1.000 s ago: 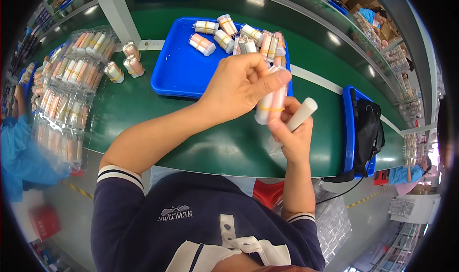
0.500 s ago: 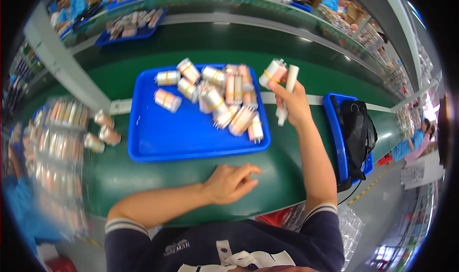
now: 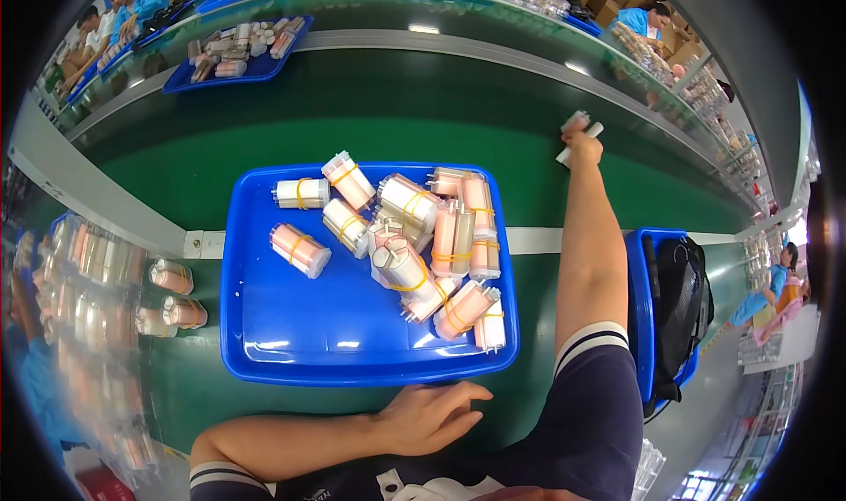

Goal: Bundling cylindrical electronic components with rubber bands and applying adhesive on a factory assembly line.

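My right hand [image 3: 582,151] reaches far out over the green belt, its fingers closed round a white tube [image 3: 595,131] and a small pink-and-clear bundle of tubes [image 3: 575,121]. My left hand [image 3: 430,418] rests by the near edge of the blue tray [image 3: 291,360], thumb and index finger apart, nothing in it. Lying heaped in the tray's middle and right are several bundles of white, pink and beige tubes in clear plastic, such as a white bundle [image 3: 410,203] and a pink bundle [image 3: 300,250]. Yellow rubber bands circle many of them.
On the right, a blue bin [image 3: 641,325] holds a black bag [image 3: 683,298]. Loose bundles [image 3: 172,276] stand at left beside stacked clear packs [image 3: 101,316]. Another blue tray [image 3: 264,71] of bundles sits across the belt. People in blue work beyond the grey frame [image 3: 106,188].
My right hand has moved farther away and to the right, carrying the white tube and the bundle. The head view has shifted, so the tray appears lower and larger.
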Action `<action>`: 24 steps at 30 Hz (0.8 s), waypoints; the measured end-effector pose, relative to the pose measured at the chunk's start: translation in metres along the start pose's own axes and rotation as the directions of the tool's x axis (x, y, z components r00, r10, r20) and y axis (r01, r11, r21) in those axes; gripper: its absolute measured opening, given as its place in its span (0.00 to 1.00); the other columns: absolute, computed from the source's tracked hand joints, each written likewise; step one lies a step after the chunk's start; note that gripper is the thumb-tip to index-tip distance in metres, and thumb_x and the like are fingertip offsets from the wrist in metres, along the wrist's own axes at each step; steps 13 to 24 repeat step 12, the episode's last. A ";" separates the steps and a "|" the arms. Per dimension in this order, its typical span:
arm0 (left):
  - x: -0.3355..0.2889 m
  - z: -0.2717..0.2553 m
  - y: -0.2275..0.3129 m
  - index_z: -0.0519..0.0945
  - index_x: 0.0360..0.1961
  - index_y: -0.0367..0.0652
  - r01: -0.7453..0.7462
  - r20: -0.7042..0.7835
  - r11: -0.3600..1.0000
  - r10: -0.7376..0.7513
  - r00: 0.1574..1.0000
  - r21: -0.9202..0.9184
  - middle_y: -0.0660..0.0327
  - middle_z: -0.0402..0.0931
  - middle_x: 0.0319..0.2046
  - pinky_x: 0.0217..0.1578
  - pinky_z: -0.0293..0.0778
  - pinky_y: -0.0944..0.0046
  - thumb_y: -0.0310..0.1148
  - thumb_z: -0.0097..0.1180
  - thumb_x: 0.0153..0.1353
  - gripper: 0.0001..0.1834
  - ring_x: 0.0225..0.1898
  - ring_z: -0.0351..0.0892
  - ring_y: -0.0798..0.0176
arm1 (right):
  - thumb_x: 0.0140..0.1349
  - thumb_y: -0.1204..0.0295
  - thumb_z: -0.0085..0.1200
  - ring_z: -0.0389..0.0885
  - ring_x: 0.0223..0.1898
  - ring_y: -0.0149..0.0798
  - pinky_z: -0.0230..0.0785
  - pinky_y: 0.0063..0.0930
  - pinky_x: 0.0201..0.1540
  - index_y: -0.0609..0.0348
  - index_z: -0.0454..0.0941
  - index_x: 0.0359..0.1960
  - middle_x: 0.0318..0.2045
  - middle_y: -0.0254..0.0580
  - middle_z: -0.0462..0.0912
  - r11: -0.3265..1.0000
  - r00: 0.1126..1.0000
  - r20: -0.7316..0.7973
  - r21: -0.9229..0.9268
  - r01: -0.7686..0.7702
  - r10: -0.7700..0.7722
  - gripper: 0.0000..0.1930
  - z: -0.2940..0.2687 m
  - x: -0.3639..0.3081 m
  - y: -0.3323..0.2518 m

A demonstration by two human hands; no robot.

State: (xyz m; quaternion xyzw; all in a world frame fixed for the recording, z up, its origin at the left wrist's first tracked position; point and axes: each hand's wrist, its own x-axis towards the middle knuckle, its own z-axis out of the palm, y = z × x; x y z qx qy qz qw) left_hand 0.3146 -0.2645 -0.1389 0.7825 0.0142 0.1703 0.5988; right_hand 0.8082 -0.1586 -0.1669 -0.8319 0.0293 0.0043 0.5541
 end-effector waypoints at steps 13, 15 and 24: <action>-0.001 0.005 -0.004 0.68 0.44 0.40 0.024 0.094 1.000 -0.023 0.995 -0.011 0.64 0.70 0.20 0.17 0.63 0.73 0.27 0.51 0.57 0.14 0.16 0.67 0.72 | 0.50 0.82 0.48 0.68 0.15 0.30 0.63 0.22 0.17 0.72 0.72 0.28 0.22 0.44 0.75 0.860 0.963 0.239 0.460 -0.222 0.121 0.04 -0.049 -0.011 0.029; -0.001 0.005 -0.004 0.68 0.44 0.40 0.024 0.094 1.000 -0.023 0.995 -0.011 0.64 0.70 0.20 0.17 0.63 0.73 0.27 0.51 0.57 0.14 0.16 0.67 0.72 | 0.50 0.82 0.48 0.68 0.15 0.30 0.63 0.22 0.17 0.72 0.72 0.28 0.22 0.44 0.75 0.860 0.963 0.239 0.460 -0.222 0.121 0.04 -0.049 -0.011 0.029; -0.001 0.005 -0.004 0.68 0.44 0.40 0.024 0.094 1.000 -0.023 0.995 -0.011 0.64 0.70 0.20 0.17 0.63 0.73 0.27 0.51 0.57 0.14 0.16 0.67 0.72 | 0.50 0.82 0.48 0.68 0.15 0.30 0.63 0.22 0.17 0.72 0.72 0.28 0.22 0.44 0.75 0.860 0.963 0.239 0.460 -0.222 0.121 0.04 -0.049 -0.011 0.029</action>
